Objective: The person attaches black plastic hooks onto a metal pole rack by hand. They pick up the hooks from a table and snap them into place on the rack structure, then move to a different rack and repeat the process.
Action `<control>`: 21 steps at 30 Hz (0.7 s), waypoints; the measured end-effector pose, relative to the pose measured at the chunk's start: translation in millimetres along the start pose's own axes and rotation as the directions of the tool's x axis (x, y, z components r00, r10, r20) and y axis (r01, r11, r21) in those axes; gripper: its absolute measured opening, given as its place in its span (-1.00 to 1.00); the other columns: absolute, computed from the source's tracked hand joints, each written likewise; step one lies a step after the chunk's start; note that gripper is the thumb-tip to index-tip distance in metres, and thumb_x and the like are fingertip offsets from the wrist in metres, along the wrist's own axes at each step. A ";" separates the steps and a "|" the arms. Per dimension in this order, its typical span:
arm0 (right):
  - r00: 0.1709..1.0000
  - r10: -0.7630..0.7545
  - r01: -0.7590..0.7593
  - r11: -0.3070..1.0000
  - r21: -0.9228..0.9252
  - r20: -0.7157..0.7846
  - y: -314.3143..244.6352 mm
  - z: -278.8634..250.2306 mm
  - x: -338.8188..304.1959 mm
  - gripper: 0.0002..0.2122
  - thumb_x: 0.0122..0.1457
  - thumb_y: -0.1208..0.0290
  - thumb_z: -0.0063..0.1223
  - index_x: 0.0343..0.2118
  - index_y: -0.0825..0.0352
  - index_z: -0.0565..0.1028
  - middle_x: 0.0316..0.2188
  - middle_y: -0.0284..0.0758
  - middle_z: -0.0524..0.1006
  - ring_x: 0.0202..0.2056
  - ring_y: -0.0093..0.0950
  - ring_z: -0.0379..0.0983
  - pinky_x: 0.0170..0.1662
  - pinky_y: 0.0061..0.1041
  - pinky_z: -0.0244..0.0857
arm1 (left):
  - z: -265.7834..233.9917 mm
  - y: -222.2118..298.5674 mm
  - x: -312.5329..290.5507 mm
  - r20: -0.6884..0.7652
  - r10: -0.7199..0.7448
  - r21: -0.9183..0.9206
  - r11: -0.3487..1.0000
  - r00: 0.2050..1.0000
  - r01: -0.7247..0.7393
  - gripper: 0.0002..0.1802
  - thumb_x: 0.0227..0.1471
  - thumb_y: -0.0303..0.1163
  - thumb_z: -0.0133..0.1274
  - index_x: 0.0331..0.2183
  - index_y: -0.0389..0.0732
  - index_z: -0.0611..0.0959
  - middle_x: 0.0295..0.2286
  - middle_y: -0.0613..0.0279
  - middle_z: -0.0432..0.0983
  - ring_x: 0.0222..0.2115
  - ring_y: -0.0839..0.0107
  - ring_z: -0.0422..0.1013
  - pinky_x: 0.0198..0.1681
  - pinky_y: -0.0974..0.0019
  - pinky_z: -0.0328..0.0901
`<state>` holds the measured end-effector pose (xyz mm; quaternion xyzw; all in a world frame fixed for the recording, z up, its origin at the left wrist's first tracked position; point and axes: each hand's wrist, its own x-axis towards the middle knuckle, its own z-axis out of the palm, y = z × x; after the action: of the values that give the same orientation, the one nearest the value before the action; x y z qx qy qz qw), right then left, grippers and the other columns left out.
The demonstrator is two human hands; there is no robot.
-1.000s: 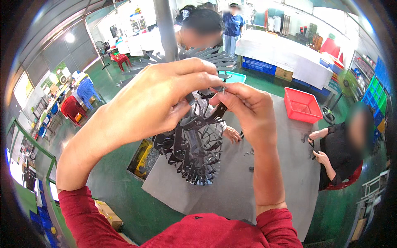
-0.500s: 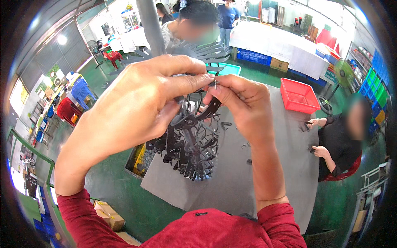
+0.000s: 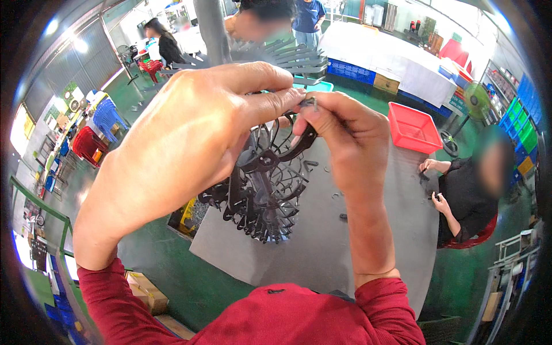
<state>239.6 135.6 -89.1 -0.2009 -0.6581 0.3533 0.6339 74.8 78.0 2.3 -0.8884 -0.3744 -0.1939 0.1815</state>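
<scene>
My left hand is raised in front of me, its thumb and fingers pinched at a small metallic bit at the end of a black strap. From the other side my right hand pinches the same spot, fingertips almost touching the left ones. The curved black strap, with holes along it, hangs down below my right fingers. Beneath both hands hangs a dense bunch of black straps and hooked pieces. Grey blades fan out behind my hands. My left palm and its inner fingers are partly hidden.
A grey table carries small dark pieces and a red basket. At its right a seated person handles small black parts. Another person is close behind the grey post. A dark crate stands left of the table.
Both hands have shifted slightly up and to the right, still pinched at the strap's end. The right hand has turned a little. The seated person's hands have moved closer to the body.
</scene>
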 end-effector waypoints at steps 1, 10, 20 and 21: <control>1.000 0.004 -0.004 0.999 0.034 -0.012 -0.1 -2.4 -0.2 -0.92 0.10 0.59 0.01 -0.39 0.46 0.53 -0.56 -0.37 0.52 -0.52 -0.66 0.41 -0.44 -0.70 0.26 | -0.5 -0.2 0.0 -0.003 -0.005 -0.003 1.000 1.000 0.005 -0.39 -0.36 -0.80 -0.02 -0.14 -0.19 0.58 -0.19 0.07 0.47 -0.20 0.14 0.45 -0.16 0.29 0.36; 0.992 0.113 -0.125 0.929 -0.348 -0.055 22.4 -50.8 11.6 -0.83 0.14 0.40 -0.02 -0.36 0.39 0.56 -0.54 -0.43 0.53 -0.48 -0.70 0.39 -0.39 -0.73 0.25 | -0.3 -13.4 3.2 -0.018 -0.027 0.078 0.997 0.999 0.029 -0.35 -0.33 -0.82 -0.08 -0.11 -0.13 0.57 -0.15 0.09 0.47 -0.12 0.15 0.42 -0.08 0.31 0.28; 0.950 0.270 -0.310 0.857 -0.412 -0.154 188.2 -102.2 38.0 -0.81 0.09 0.32 0.04 -0.37 0.32 0.59 -0.56 -0.41 0.57 -0.50 -0.63 0.45 -0.39 -0.58 0.33 | 10.5 -57.2 -18.1 0.037 -0.271 -0.034 0.962 0.962 0.272 -0.46 -0.10 -0.71 -0.11 -0.01 -0.18 0.48 0.02 0.18 0.33 0.01 0.37 0.29 0.04 0.35 0.18; 0.945 0.280 -0.327 0.826 -0.460 -0.169 214.3 -114.8 33.8 -0.80 0.09 0.30 0.04 -0.37 0.31 0.60 -0.56 -0.41 0.57 -0.49 -0.62 0.46 -0.38 -0.57 0.33 | 12.1 -60.1 -17.6 0.042 -0.285 -0.068 0.955 0.957 0.288 -0.47 -0.09 -0.70 -0.11 -0.01 -0.18 0.48 0.02 0.19 0.33 0.02 0.38 0.28 0.05 0.36 0.18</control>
<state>308.4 327.2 -226.0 -0.4706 -0.6540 0.2646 0.5298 21.7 112.5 -5.9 -0.8338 -0.4947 -0.2174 0.1128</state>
